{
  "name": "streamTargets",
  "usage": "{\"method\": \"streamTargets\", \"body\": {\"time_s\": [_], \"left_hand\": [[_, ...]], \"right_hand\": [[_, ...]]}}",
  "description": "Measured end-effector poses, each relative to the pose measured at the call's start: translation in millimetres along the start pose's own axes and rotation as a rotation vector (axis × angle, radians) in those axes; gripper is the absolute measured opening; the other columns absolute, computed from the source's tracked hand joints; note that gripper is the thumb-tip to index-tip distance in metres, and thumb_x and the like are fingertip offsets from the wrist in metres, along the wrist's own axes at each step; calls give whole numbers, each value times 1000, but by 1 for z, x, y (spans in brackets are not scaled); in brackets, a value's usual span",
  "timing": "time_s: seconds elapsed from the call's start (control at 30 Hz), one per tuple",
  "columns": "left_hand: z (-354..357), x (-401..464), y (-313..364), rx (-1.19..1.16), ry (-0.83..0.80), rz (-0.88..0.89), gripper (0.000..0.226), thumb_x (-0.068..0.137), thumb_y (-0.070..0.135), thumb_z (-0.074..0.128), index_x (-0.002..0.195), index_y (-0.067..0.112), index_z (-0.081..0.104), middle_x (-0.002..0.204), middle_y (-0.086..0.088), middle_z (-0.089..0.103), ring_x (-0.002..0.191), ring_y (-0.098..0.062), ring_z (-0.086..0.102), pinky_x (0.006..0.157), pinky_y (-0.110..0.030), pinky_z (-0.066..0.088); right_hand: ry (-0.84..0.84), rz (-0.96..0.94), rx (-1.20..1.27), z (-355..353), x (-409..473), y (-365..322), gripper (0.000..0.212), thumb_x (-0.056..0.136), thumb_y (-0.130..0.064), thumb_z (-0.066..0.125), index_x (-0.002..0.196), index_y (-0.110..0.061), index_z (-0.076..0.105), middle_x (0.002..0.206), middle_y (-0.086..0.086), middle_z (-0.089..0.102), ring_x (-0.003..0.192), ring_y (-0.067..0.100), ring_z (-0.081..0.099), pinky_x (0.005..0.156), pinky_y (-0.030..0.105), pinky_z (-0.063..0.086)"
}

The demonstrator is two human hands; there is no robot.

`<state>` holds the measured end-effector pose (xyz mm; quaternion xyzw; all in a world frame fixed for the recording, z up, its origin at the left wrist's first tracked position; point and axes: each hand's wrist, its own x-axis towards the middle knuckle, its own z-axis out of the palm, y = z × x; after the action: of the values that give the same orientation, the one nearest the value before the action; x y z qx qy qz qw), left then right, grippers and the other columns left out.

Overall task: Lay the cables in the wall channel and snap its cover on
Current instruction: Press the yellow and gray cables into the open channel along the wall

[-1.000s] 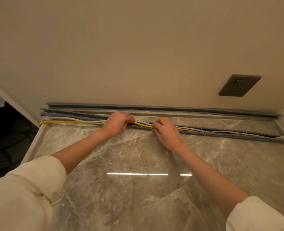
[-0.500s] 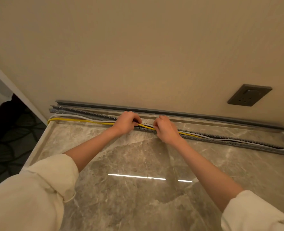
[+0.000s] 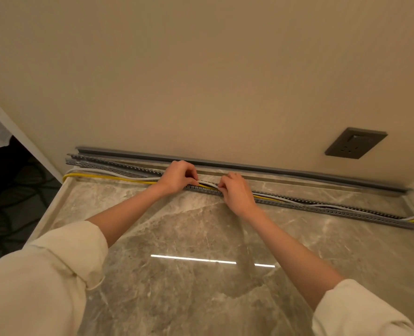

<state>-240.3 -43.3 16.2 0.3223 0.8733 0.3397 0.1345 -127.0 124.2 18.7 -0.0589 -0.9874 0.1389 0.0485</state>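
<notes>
A long grey slotted channel [image 3: 322,209] lies on the marble counter [image 3: 201,238] near the wall. A yellow cable [image 3: 104,177] and a white cable [image 3: 99,170] run along it. On the right they sit inside the channel; on the left they lie outside, in front of it. My left hand [image 3: 176,177] and my right hand [image 3: 236,192] pinch the cables close together at the channel's middle. The grey cover strip [image 3: 286,169] lies apart, against the wall's foot.
A dark wall socket [image 3: 356,143] sits on the beige wall at right. The counter's left edge [image 3: 43,224] drops to a dark floor. A side wall closes the counter at far right.
Both hands have drawn closer together on the cables at the channel's middle. The camera has shifted slightly, so the scene sits a little lower and to the right.
</notes>
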Motion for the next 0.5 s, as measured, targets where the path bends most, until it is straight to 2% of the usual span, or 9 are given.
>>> {"method": "streamTargets", "body": {"time_s": [0.13, 0.23, 0.3, 0.4, 0.5], "left_hand": [[-9, -11, -10, 63, -15, 46, 13, 77, 11, 73, 90, 15, 75, 92, 0, 74, 85, -10, 66, 78, -24, 49], [-23, -20, -21, 116, 12, 34, 17, 78, 15, 74, 95, 15, 74, 96, -2, 74, 88, -15, 65, 76, -26, 47], [-33, -25, -30, 142, 33, 24, 19, 78, 16, 74, 96, 15, 73, 97, -3, 74, 89, -17, 65, 77, -28, 47], [-48, -35, -43, 207, 72, 1, 24, 75, 17, 76, 98, 14, 71, 101, -5, 72, 95, -22, 64, 82, -33, 48], [-59, -49, -56, 275, 118, 6, 28, 74, 23, 77, 99, 13, 69, 105, -6, 68, 101, -24, 59, 88, -36, 45]], "right_hand": [[-72, 62, -38, -9, 9, -7, 13, 87, -7, 60, 87, -11, 72, 95, 8, 67, 93, 26, 59, 79, 37, 49], [-107, 10, -191, -9, 10, -15, 17, 81, 4, 55, 86, -5, 69, 94, 13, 66, 95, 30, 58, 74, 35, 44], [-106, -27, -272, -5, 6, -19, 19, 80, 6, 54, 90, -3, 67, 100, 16, 63, 101, 32, 53, 79, 37, 44], [-115, -24, -352, 2, 2, -25, 20, 81, 0, 56, 99, -3, 66, 106, 16, 62, 106, 32, 50, 89, 39, 43], [-89, -1, -386, 4, 2, -32, 20, 83, -10, 57, 101, -4, 63, 104, 14, 65, 104, 31, 53, 88, 38, 43]]}}
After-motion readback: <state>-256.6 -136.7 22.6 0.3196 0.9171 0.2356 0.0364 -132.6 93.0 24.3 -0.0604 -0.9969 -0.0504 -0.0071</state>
